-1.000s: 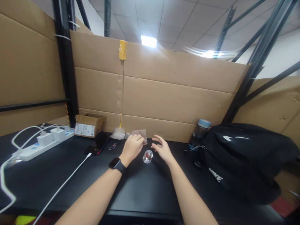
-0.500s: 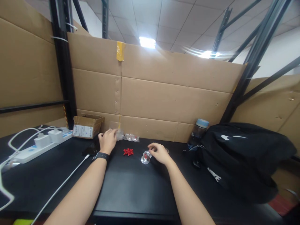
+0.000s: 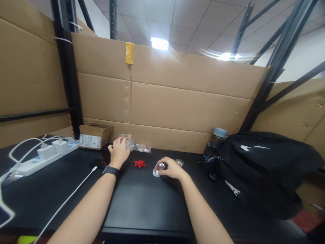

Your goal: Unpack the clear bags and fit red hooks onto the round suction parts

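Observation:
My right hand (image 3: 171,167) has its thumb and fingers closed around the edge of a clear round plastic case (image 3: 159,166), with something red showing inside. Under it on the black table lies another clear disc-shaped piece (image 3: 155,173), partly overlapped. Just beyond that hand is a further clear round piece (image 3: 179,162). My left hand (image 3: 119,149) rests at the back left, its fingers bent and apart, beside clear plastic bags (image 3: 130,144); whether the fingertips touch them I cannot tell. Between both hands sits a small pile of red star-shaped pieces (image 3: 139,163).
Small clear packets (image 3: 142,148) lie along the cardboard wall (image 3: 162,108). At the left are an opened carton (image 3: 92,137), a dark phone-like object (image 3: 100,161), a white cable (image 3: 73,193) and a power strip (image 3: 33,166). A bottle (image 3: 215,144) and black backpack (image 3: 264,169) stand at the right.
My right hand has moved slightly left and down and has taken hold of the clear round case. The left hand has shifted a little to the right and up.

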Motion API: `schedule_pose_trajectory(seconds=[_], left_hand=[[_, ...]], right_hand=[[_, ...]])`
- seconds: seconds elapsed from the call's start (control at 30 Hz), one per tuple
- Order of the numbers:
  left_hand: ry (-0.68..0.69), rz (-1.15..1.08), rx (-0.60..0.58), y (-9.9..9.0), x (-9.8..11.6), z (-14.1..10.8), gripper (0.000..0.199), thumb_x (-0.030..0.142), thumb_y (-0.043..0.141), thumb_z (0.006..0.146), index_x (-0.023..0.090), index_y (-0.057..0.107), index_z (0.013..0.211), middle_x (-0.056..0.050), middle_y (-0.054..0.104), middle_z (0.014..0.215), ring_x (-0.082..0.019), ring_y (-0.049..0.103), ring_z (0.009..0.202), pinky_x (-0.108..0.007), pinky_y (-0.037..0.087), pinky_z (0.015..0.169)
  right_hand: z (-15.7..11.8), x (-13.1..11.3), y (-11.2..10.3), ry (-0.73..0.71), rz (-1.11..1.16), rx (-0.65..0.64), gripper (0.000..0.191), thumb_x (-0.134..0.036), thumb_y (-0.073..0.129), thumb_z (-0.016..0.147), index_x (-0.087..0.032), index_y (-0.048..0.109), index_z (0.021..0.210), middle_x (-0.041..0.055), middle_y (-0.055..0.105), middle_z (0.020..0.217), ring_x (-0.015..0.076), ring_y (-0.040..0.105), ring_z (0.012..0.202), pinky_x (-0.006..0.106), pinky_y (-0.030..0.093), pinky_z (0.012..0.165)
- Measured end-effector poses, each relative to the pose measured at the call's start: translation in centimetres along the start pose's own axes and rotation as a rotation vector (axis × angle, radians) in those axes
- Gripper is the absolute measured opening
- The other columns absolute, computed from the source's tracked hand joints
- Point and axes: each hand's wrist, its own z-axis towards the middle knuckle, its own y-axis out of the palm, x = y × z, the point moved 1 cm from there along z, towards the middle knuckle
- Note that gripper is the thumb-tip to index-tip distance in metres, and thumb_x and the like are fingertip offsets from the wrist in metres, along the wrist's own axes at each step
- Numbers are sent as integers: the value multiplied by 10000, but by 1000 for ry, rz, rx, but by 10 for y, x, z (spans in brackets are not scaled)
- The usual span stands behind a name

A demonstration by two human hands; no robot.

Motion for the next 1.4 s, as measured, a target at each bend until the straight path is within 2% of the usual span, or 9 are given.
schedule_pose_trajectory(seconds=[0.13,0.23,0.37,0.5,0.7,0.9,1.07,1.23,1.4], left_hand=[[67,-61,36,-5,23,-6,387,146,506,827,224,598,1195,-124,574,1278,-310,487,1192,-449,335,948],[184,-162,-19,-1,45,-14,329,152,516,833,251,620,1129,-90,598,1221,-289,516,1151,-443,344,950],[268,-311,-120,9,69,-27,276,145,510,832,266,647,1038,-60,619,1148,-267,544,1120,-424,373,919],[263,-423,-181,15,77,-33,268,140,503,823,267,653,1005,-40,630,1112,-252,561,1119,-411,395,909],[213,-493,-213,16,75,-33,255,138,507,812,261,657,979,-33,645,1105,-248,563,1148,-419,402,946],[169,-514,-205,17,74,-32,255,134,526,802,252,648,992,-32,661,1099,-240,588,1128,-414,418,969],[211,-552,-254,12,80,-33,180,156,570,802,238,652,940,-14,711,1004,-219,649,1010,-367,461,919],[410,-705,-376,4,95,-41,130,288,577,900,254,699,929,-6,748,951,-197,685,920,-327,479,890],[393,-720,-350,4,102,-46,155,346,576,929,245,691,957,-15,746,966,-206,680,937,-329,475,877]], right_hand=[[2,0,3,21,-35,34,335,-278,825,688,-208,763,1010,59,712,1013,209,662,924,307,481,862],[3,-3,5,11,-57,0,233,-300,816,701,-206,783,911,51,715,954,195,666,868,290,479,839],[2,-7,5,19,-103,2,294,-377,823,702,-231,793,955,81,677,1127,240,631,1009,347,442,946],[2,-11,5,29,-126,-78,456,-477,858,650,-308,770,1064,70,615,1275,306,532,1179,446,359,1041],[4,-20,12,87,-118,-69,164,-366,802,759,-295,790,907,64,616,1258,301,506,1204,472,351,1030],[9,-14,13,52,93,74,95,-271,826,713,-226,766,771,64,660,1169,254,592,1116,414,402,1021],[12,-4,6,146,585,242,289,-448,755,779,-183,676,864,40,709,818,203,699,744,316,527,694],[12,-8,3,233,776,310,410,-532,786,717,-192,624,880,39,693,946,189,723,684,268,523,585],[10,-18,3,227,840,243,434,-531,802,700,-188,621,893,40,678,984,179,723,686,296,570,654]])
